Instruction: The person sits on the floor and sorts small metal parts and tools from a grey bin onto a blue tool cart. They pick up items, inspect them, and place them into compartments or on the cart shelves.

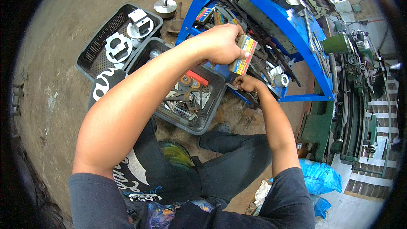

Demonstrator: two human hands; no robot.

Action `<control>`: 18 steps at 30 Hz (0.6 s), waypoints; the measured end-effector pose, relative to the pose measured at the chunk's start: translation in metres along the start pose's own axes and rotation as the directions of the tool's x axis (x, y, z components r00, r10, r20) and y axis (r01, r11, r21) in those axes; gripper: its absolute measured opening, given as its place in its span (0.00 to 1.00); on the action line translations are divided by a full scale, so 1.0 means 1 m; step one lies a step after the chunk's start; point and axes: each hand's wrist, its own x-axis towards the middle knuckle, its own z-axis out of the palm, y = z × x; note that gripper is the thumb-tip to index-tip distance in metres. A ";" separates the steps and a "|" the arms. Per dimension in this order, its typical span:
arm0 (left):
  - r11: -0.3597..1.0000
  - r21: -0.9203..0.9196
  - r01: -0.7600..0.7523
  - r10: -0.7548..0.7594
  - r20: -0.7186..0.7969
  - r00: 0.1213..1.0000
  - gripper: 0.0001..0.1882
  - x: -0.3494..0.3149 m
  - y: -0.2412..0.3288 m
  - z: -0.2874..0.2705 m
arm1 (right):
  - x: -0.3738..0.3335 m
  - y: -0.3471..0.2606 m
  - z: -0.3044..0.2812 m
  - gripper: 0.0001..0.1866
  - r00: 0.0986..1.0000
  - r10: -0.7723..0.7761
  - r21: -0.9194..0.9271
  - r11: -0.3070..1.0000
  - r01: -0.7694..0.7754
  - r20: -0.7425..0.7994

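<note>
My left hand [227,46] is closed around a small cardboard box [246,55] with red, yellow and blue sides, thumb on its near face. It holds the box above the blue metal shelf [277,22], which is crowded with tools. Just below the box, my right hand [247,83] is at the shelf's near corner with its fingers curled in; what they grip, if anything, is too small to make out. Metal shafts and round fittings [281,80] lie on the shelf beside that hand. More small coloured boxes [204,15] stand at the shelf's far left, beyond my left hand.
A black plastic crate [206,121] with discs, a red bar and loose metal parts sits under my left forearm. Another crate [87,55] holds machined blocks. A round metal piece with a rod [165,6] is on the floor. A green lathe [354,101] and blue bags [320,177] are at right.
</note>
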 end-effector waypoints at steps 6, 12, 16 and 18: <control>0.997 0.045 0.054 -0.055 0.017 0.998 0.31 0.000 0.003 -0.004 | 0.000 -0.011 -0.004 0.09 0.997 0.078 0.107 0.991 -0.080 0.021; 0.998 0.055 0.037 -0.037 -0.003 0.999 0.34 0.001 0.001 -0.001 | -0.006 -0.016 0.001 0.06 0.999 0.014 0.064 0.998 -0.011 -0.052; 0.999 0.037 -0.030 0.031 -0.040 0.999 0.24 0.003 -0.005 0.001 | -0.013 -0.016 0.002 0.06 0.995 0.074 0.127 0.990 -0.065 -0.068; 0.999 0.020 -0.035 0.036 -0.045 0.998 0.23 0.004 -0.005 0.002 | -0.016 -0.016 0.002 0.06 0.994 0.089 0.131 0.988 -0.080 -0.061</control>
